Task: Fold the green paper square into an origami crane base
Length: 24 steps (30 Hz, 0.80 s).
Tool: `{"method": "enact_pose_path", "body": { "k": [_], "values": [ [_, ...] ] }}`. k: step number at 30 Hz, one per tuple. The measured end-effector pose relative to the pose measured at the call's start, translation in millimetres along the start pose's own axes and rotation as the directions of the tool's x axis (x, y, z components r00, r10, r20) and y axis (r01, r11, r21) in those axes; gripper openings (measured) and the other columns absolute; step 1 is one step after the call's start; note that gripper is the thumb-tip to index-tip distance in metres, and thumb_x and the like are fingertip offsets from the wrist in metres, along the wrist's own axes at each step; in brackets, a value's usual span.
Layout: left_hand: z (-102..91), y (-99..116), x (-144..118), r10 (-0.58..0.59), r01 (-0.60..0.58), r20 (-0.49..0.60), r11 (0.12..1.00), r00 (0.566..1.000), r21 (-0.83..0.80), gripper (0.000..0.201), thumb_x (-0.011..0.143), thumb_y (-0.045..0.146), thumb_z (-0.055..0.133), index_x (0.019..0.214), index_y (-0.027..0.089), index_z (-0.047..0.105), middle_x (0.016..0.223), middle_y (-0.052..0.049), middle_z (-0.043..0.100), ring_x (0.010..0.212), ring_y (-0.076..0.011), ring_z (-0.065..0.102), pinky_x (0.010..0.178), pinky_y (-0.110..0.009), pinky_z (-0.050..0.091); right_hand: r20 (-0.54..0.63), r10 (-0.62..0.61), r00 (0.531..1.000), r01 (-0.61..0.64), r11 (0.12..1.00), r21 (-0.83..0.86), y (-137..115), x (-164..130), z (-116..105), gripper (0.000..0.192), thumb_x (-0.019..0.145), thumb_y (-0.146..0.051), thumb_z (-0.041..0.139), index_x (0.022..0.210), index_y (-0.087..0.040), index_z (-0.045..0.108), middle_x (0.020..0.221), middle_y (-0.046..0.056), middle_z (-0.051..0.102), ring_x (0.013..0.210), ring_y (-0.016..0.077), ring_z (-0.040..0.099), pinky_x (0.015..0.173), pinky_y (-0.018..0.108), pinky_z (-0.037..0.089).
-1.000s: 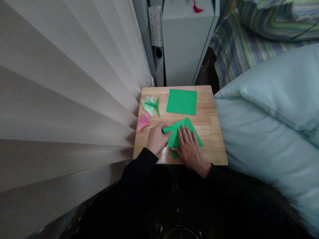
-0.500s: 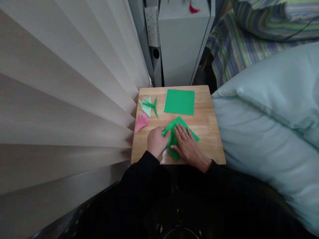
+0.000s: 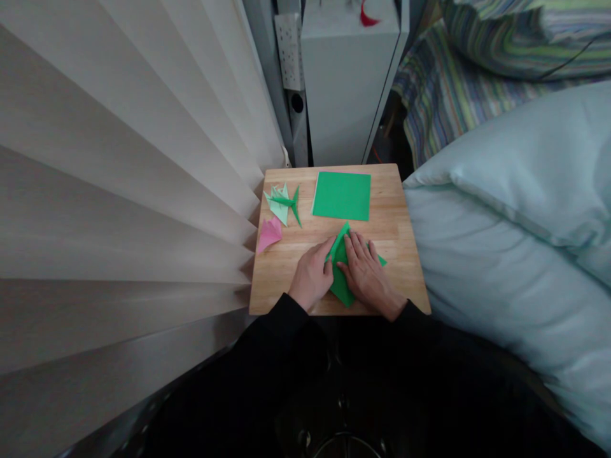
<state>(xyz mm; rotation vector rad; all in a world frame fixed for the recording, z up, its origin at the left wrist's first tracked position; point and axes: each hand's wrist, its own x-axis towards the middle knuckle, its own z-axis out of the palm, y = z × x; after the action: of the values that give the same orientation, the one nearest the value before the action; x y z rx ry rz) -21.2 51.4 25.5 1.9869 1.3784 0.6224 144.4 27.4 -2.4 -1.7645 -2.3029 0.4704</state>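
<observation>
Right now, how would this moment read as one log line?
left hand: pressing green paper | right hand: flat on it | flat green sheet beyond | table

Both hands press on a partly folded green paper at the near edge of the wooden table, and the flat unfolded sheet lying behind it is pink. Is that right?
Not quite. The head view shows the flat unfolded sheet is green; only the small folded piece by the curtain is pink. Both the left hand and right hand do press the partly folded green paper on the wooden table.
</observation>
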Motion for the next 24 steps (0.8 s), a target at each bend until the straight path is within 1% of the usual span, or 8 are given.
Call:
{"method": "enact_pose_path", "body": {
  "k": [5, 9, 12, 14, 17, 19, 22, 24],
  "values": [
    [-5.5, -6.8, 8.0, -0.242, 0.202, -0.061, 0.903, 0.968, -0.379, 0.035, 0.094, 0.015, 0.057, 0.126, 0.016, 0.072, 0.129, -0.013, 0.076, 0.126, -0.0295, 0.068, 0.116, -0.048, 0.049, -0.173, 0.067, 0.983, -0.012, 0.954, 0.3, 14.0, 7.9, -7.8, 0.064, 0.104, -0.035, 0.041, 0.159, -0.002, 0.032, 0.167, 0.03, 0.033, 0.16, 0.0368, 0.028, 0.125, 0.061, 0.031],
    [-9.8, -8.8, 13.6, -0.437, 0.29, 0.048, 0.506, 0.898, -0.813, 0.028, 0.083, 0.02, 0.074, 0.11, 0.012, 0.077, 0.117, -0.015, 0.079, 0.115, -0.0323, 0.073, 0.112, -0.051, 0.051, -0.237, 0.266, 0.934, -0.03, 0.721, 0.692, 31.3, 20.2, -20.3, 0.047, 0.096, -0.042, 0.058, 0.137, -0.02, 0.049, 0.136, 0.021, 0.066, 0.125, 0.0321, 0.066, 0.105, 0.056, 0.054],
    [-11.7, -2.2, 14.6, -0.473, 0.29, 0.177, 0.178, 0.863, -0.94, 0.037, 0.078, 0.018, 0.078, 0.114, 0.011, 0.075, 0.117, -0.015, 0.08, 0.112, -0.0301, 0.075, 0.109, -0.048, 0.054, -0.128, 0.419, 0.899, -0.109, 0.497, 0.861, 40.7, 27.0, -26.1, 0.035, 0.087, -0.044, 0.068, 0.111, -0.023, 0.055, 0.109, 0.012, 0.072, 0.098, 0.0252, 0.071, 0.087, 0.045, 0.059],
    [-12.8, 2.8, 14.5, -0.471, 0.304, 0.243, 0.058, 0.848, -0.951, 0.039, 0.079, 0.015, 0.075, 0.118, 0.011, 0.073, 0.116, -0.014, 0.08, 0.11, -0.0287, 0.076, 0.106, -0.047, 0.057, -0.036, 0.472, 0.881, -0.169, 0.383, 0.908, 43.2, 29.1, -28.1, 0.035, 0.08, -0.044, 0.073, 0.1, -0.023, 0.055, 0.094, 0.006, 0.07, 0.088, 0.022, 0.069, 0.079, 0.038, 0.056],
    [-19.8, 4.3, 14.6, -0.471, 0.369, 0.323, 0.005, 0.821, -0.929, 0.041, 0.081, 0.011, 0.072, 0.123, 0.012, 0.072, 0.117, -0.014, 0.08, 0.109, -0.0283, 0.077, 0.1, -0.045, 0.061, 0.075, 0.454, 0.888, -0.211, 0.256, 0.944, 44.0, 30.5, -33.3, 0.036, 0.075, -0.044, 0.077, 0.097, -0.024, 0.056, 0.083, 0.002, 0.069, 0.076, 0.0186, 0.065, 0.069, 0.032, 0.049],
    [-31.7, 0.0, 14.8, -0.436, 0.437, 0.384, 0.023, 0.814, -0.899, 0.046, 0.081, 0.01, 0.073, 0.127, 0.012, 0.071, 0.119, -0.014, 0.079, 0.107, -0.0275, 0.077, 0.096, -0.042, 0.062, 0.081, 0.42, 0.904, -0.203, 0.253, 0.946, 45.2, 31.1, -40.3, 0.036, 0.073, -0.042, 0.078, 0.096, -0.024, 0.057, 0.076, -0.001, 0.068, 0.067, 0.0164, 0.061, 0.063, 0.029, 0.044],
    [-56.2, -9.5, 14.6, -0.31, 0.515, 0.47, 0.078, 0.826, -0.854, 0.049, 0.088, 0.027, 0.073, 0.134, 0.011, 0.067, 0.125, -0.017, 0.077, 0.102, -0.0237, 0.077, 0.088, -0.034, 0.062, 0.058, 0.318, 0.946, -0.183, 0.377, 0.908, 49.2, 31.3, -53.9, 0.033, 0.074, -0.04, 0.079, 0.095, -0.022, 0.061, 0.066, -0.003, 0.065, 0.058, 0.0137, 0.053, 0.056, 0.026, 0.035],
    [-66.8, -13.1, 13.2, -0.238, 0.621, 0.581, 0.161, 0.779, -0.767, 0.061, 0.092, 0.041, 0.07, 0.147, 0.015, 0.059, 0.124, -0.018, 0.077, 0.099, -0.0247, 0.078, 0.084, -0.035, 0.061, 0.098, 0.188, 0.977, -0.178, 0.473, 0.863, 50.8, 30.2, -60.8, 0.028, 0.077, -0.039, 0.077, 0.094, -0.021, 0.063, 0.063, -0.004, 0.064, 0.054, 0.0127, 0.05, 0.053, 0.026, 0.031]
  ]
}}
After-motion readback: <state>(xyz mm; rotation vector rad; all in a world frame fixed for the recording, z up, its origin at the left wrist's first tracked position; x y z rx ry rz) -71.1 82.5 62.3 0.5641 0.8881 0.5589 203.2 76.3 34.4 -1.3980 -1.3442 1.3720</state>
